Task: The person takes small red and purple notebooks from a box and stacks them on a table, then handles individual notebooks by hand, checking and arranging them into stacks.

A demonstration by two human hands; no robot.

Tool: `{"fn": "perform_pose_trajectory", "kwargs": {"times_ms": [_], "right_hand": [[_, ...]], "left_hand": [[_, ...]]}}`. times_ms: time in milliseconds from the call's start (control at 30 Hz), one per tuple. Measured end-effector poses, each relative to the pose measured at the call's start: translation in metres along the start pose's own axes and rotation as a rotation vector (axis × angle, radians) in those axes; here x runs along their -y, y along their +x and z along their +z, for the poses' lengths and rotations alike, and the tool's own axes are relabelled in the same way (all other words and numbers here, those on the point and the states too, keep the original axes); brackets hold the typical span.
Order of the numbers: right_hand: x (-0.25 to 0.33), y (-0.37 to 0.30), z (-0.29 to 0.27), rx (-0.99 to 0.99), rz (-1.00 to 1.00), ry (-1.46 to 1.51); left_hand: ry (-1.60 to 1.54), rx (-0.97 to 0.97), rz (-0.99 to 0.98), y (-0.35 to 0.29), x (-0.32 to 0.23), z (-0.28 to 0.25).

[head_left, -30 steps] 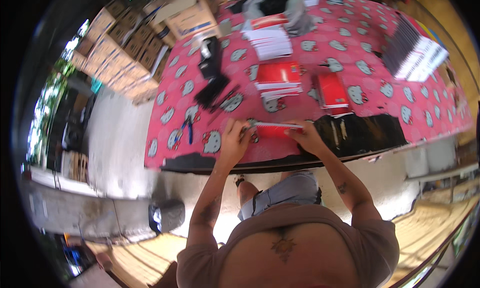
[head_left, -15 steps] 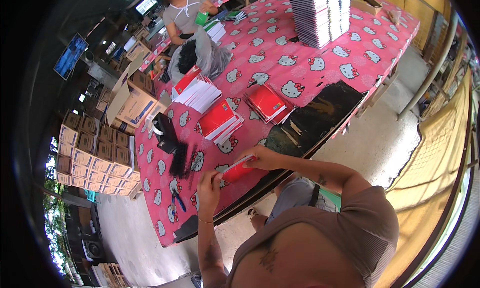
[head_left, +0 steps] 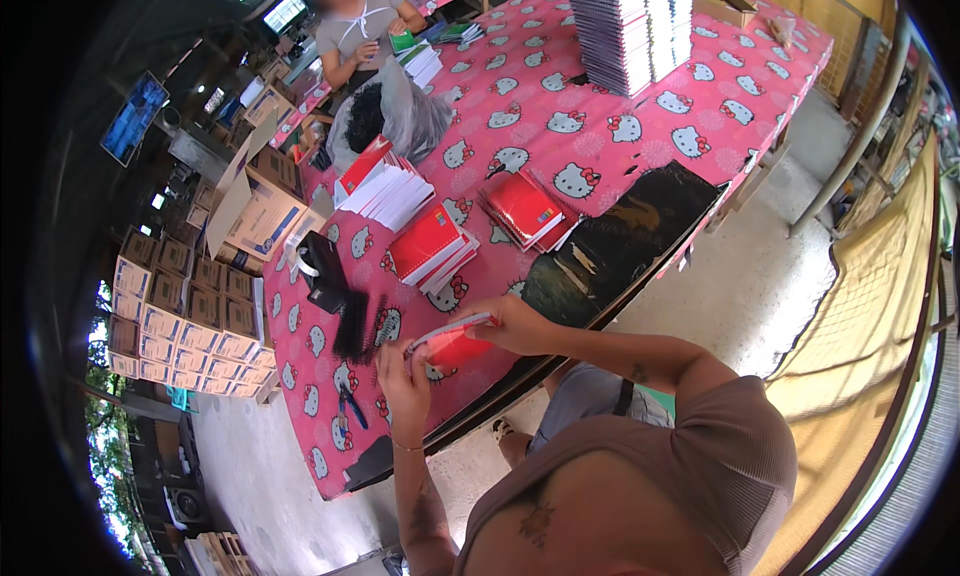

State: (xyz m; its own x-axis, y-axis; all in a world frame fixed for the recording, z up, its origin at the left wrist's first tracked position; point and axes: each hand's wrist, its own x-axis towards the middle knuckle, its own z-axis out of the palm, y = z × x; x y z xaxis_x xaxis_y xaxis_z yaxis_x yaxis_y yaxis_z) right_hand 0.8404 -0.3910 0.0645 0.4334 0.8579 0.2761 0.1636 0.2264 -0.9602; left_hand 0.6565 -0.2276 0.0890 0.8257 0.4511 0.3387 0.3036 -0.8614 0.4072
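Two ends of a red notebook [head_left: 460, 346] are pinched between the fingers of the left hand [head_left: 402, 382] and right hand [head_left: 518, 326], above the near part of the tabletop [head_left: 540, 116]. Uneven pressure could crease the cover or free a corner. Relative to the preceding frame, its upper edge appears more bowed.

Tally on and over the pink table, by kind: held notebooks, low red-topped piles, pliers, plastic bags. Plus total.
Held notebook: 1
Low red-topped piles: 3
Pliers: 1
Plastic bag: 1
Total: 6
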Motion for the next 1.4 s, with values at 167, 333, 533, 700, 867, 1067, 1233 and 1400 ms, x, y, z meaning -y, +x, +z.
{"fn": "perform_pose_trajectory", "kwargs": {"times_ms": [167, 333, 533, 700, 867, 1067, 1233, 1400], "right_hand": [[-0.004, -0.001, 0.004, 0.012, 0.037, -0.034], [-0.014, -0.001, 0.01, -0.003, -0.035, -0.056], [-0.006, -0.002, 0.003, 0.031, 0.078, -0.024], [-0.002, 0.003, 0.007, 0.096, 0.046, -0.053], [-0.02, 0.006, 0.003, 0.09, -0.017, -0.032], [-0.011, 0.004, 0.004, 0.17, 0.073, -0.039], [-0.036, 0.01, 0.009, 0.14, -0.027, -0.048], [-0.068, 0.005, 0.003, 0.209, -0.024, -0.048]], "left_hand": [[0.597, -0.154, 0.125, 0.0, -0.039, 0.021], [0.532, -0.266, 0.057, -0.024, -0.031, 0.045], [0.53, -0.037, 0.173, -0.054, -0.033, 0.067], [0.613, -0.187, 0.075, -0.007, -0.034, 0.024], [0.54, -0.158, 0.136, -0.012, -0.035, 0.037], [0.549, -0.048, 0.176, -0.04, -0.03, 0.07], [0.61, -0.187, 0.129, -0.003, -0.028, 0.06], [0.536, -0.106, 0.11, -0.038, -0.03, 0.091]]}}
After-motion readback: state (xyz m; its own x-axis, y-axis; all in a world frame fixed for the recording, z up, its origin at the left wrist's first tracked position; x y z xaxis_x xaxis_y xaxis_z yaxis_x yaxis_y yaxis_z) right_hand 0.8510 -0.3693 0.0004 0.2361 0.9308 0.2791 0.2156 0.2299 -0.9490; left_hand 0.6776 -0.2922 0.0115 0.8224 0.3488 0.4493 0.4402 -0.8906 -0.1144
